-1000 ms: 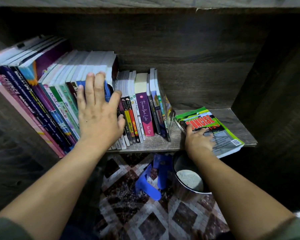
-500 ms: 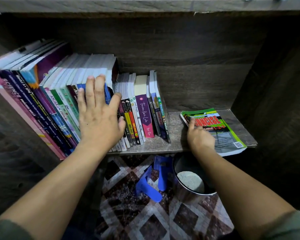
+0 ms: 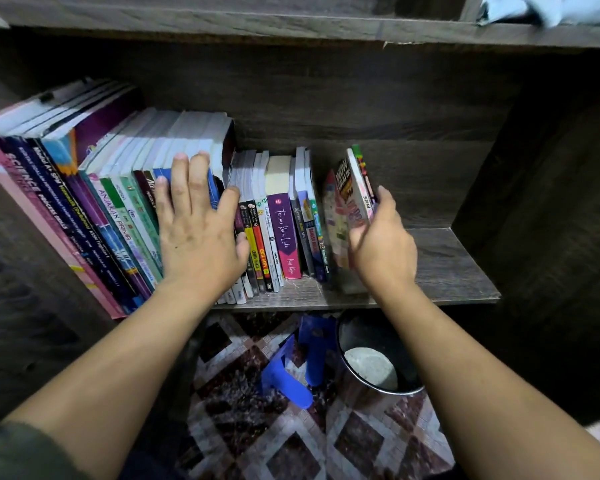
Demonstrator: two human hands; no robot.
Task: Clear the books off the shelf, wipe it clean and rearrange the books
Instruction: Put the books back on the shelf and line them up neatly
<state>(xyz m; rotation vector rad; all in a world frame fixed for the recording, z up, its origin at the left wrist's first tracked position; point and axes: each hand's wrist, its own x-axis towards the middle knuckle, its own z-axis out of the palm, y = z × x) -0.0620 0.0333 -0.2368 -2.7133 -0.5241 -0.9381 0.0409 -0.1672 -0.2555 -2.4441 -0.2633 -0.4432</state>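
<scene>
A row of books (image 3: 118, 209) stands spine-out along the left and middle of the dark wooden shelf (image 3: 458, 282), leaning left. My left hand (image 3: 198, 230) lies flat with spread fingers against the spines near the middle of the row. My right hand (image 3: 381, 244) grips a small stack of thin books (image 3: 349, 199), held upright at the right end of the row, beside the purple-spined book (image 3: 284, 230). The green-edged one is at the stack's right side.
The shelf's right part is bare wood up to the side wall (image 3: 551, 202). Below the shelf, on patterned floor tiles, lie a blue plastic object (image 3: 291, 368) and a dark metal pot (image 3: 378, 362). A pale cloth (image 3: 551, 8) rests on the board above.
The green-covered books that lay flat on the shelf's right part now stand upright in my right hand against the row. My left hand stays on the spines.
</scene>
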